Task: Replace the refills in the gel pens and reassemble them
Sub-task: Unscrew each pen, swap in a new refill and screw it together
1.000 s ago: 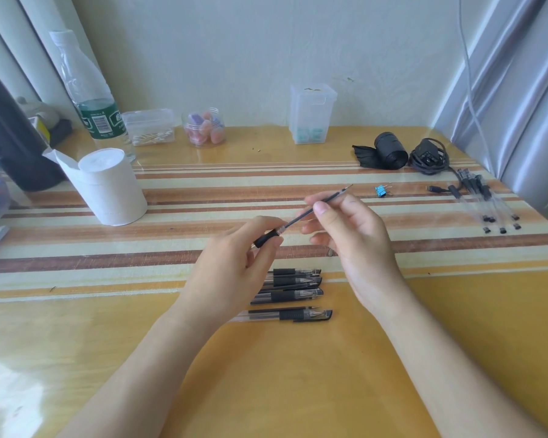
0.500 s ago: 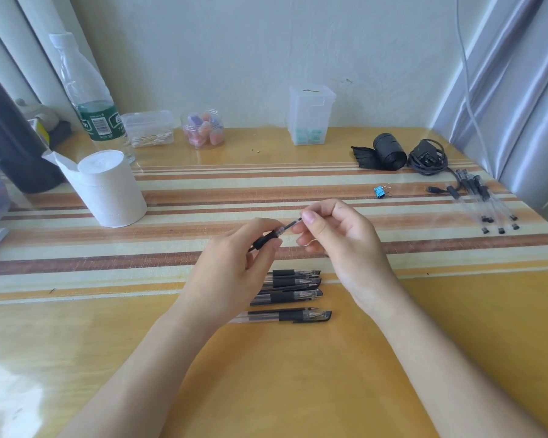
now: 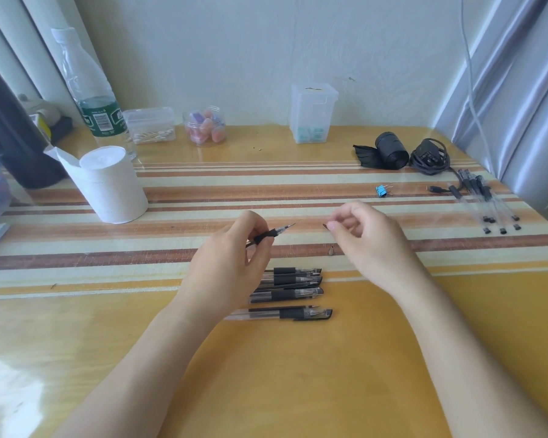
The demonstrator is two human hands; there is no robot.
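Observation:
My left hand [image 3: 228,263] grips a gel pen [image 3: 271,233] by its black grip, with the tip pointing up and to the right. My right hand [image 3: 367,245] is a short way to the right of that tip, thumb and forefinger pinched on a tiny dark piece [image 3: 325,225]. Another tiny dark piece [image 3: 331,250] lies on the table under that hand. Several capped black gel pens [image 3: 293,294] lie in a row just in front of my hands, partly hidden by the left hand.
Several clear pen barrels [image 3: 487,203] lie at the right edge, near a blue binder clip [image 3: 381,191], a black roll [image 3: 389,150] and a coiled cable [image 3: 430,156]. A tissue roll [image 3: 111,184], a bottle [image 3: 92,96] and small plastic boxes [image 3: 312,113] stand at the back.
The refill that stuck out between both hands is now inside the pen in my left hand. My right hand has drawn away to the right, pinching a tiny dark piece.

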